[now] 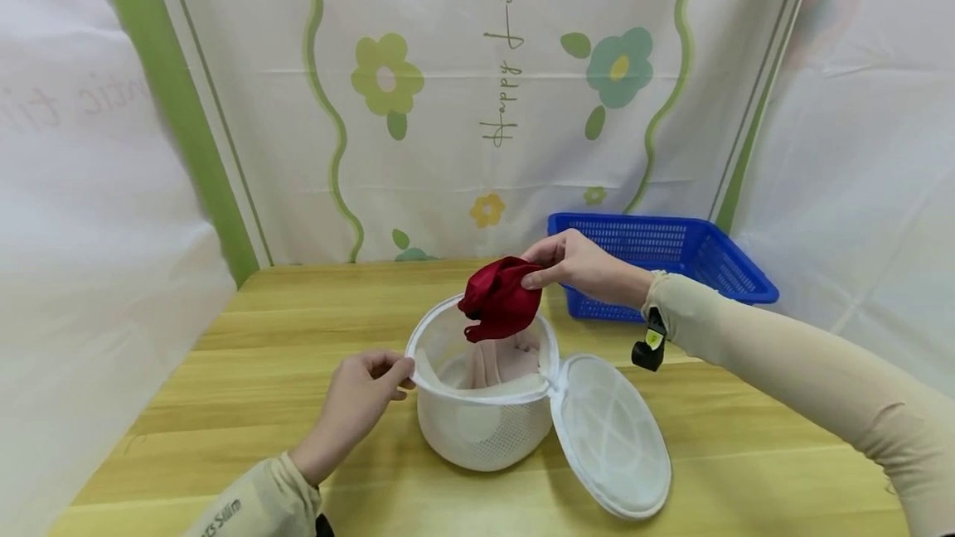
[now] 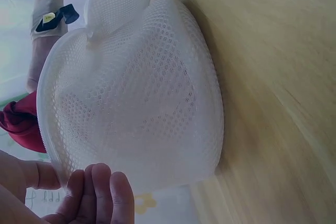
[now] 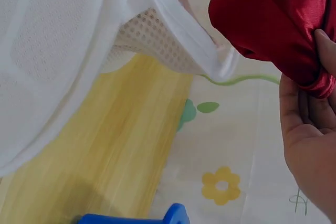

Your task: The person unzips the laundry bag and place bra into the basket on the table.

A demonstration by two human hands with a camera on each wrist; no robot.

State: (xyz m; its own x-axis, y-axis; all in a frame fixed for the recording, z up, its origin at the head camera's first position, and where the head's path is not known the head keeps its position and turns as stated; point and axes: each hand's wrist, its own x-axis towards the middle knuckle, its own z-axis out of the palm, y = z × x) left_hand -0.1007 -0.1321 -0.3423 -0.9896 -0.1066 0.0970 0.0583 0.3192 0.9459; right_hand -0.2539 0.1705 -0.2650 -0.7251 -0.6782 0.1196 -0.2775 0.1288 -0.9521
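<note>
In the head view a white mesh laundry bag (image 1: 485, 433) stands upright on the table, its round zip lid (image 1: 615, 437) folded out to the right. My left hand (image 1: 366, 396) pinches the bag's rim at the left, thumb and fingers on the edge. Over the bag's mouth, my right hand (image 1: 578, 268) pinches a dark red satiny cloth (image 1: 501, 298) by its right side. Inside the bag lies a pale pink cloth (image 1: 507, 363). The right wrist view shows the red cloth (image 3: 278, 22) bunched at my thumb and fingers. Mesh (image 2: 142, 93) fills the left wrist view.
A blue plastic basket (image 1: 734, 268) with slotted walls stands at the back right, behind my right forearm. The wooden table (image 1: 298, 313) runs back to a white printed curtain (image 1: 448, 172), with more curtain at both sides.
</note>
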